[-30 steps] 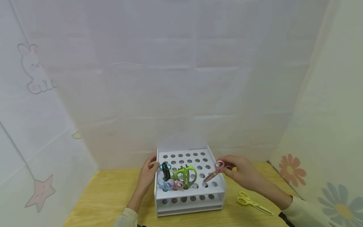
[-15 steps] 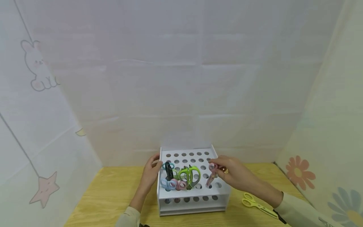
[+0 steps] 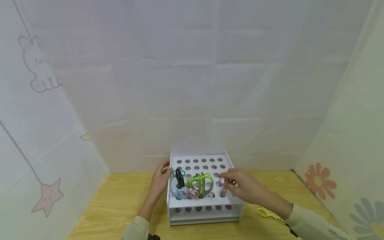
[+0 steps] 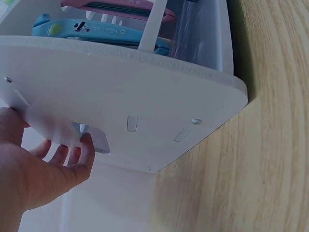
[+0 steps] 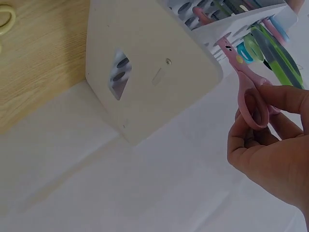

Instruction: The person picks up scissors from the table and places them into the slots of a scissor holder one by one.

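Observation:
My right hand (image 3: 247,186) pinches pink scissors (image 5: 252,101) by the finger loops. Their blades point down into a front-row hole, right of centre, of a white rack (image 3: 207,202) with round holes. My left hand (image 3: 159,181) holds the rack's left side; in the left wrist view its fingertips curl at the cut-out of the side panel (image 4: 159,92). Several scissors stand handles-up at the rack's front left: a light blue pair (image 3: 179,192), a black-handled pair (image 3: 179,178), a green pair (image 3: 201,185) and another pink pair (image 3: 193,193).
Yellow scissors (image 3: 265,212) lie on the wooden table (image 3: 120,203) right of the rack, partly behind my right forearm. A white sheet (image 3: 192,100) hangs behind the rack, and printed sheets stand at both sides.
My right hand has moved the pink scissors from a slant above the rack to nearly upright and lowered their blades into a hole. The left hand stays at the rack's side.

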The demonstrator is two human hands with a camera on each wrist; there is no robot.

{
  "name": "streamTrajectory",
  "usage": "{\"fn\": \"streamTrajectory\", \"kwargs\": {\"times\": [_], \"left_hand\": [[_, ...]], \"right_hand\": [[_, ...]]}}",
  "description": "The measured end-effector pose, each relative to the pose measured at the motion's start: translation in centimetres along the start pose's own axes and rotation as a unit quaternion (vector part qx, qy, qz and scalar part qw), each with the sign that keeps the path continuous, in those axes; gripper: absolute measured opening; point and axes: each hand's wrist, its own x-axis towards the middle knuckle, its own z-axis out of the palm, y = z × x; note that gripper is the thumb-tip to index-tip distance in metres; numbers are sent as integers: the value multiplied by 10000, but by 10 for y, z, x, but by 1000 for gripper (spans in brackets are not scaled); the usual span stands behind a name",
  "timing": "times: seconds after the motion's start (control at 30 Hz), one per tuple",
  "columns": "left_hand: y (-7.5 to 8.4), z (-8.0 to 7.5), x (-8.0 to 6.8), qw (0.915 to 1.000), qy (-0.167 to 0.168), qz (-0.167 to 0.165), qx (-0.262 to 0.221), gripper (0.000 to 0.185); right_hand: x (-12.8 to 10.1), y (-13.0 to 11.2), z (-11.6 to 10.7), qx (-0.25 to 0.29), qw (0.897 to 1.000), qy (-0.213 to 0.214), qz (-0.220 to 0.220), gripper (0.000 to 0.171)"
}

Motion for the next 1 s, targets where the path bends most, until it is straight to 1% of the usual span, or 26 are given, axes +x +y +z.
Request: {"fn": "streamTrajectory", "kwargs": {"times": [0.1,0.23,0.3,0.37,0.47,0.53,0.63,0.7,0.83,1.0], "left_hand": [[-1,1,1,10000,4,-41,-6,48],[1,2,1,10000,9,-75,5,49],[8,2,-2,9999,8,-101,22,49],[18,2,-7,9999,-17,-114,42,49],[31,2,-14,9999,-33,-16,127,48],[35,2,-15,9999,-46,-21,136,47],[28,2,-11,9999,-29,-80,130,47],[19,2,-7,9999,-9,-133,72,48],[3,2,-1,10000,16,-80,58,48],[-3,1,0,10000,23,-67,21,47]], "right_hand": [[-1,4,5,4,9999,-95,80,33],[-3,8,12,85,9992,-204,345,33],[-3,10,15,109,9985,-220,490,33],[-3,12,18,91,9980,-209,598,32],[-3,13,22,-5,9971,-204,732,33],[-3,14,24,-52,9967,-215,783,33],[-3,14,27,-105,9963,-239,816,32],[-2,14,28,-126,9962,-265,825,32],[-1,14,30,-231,9960,-277,823,32],[-1,13,33,-370,9953,-263,856,34]]}}
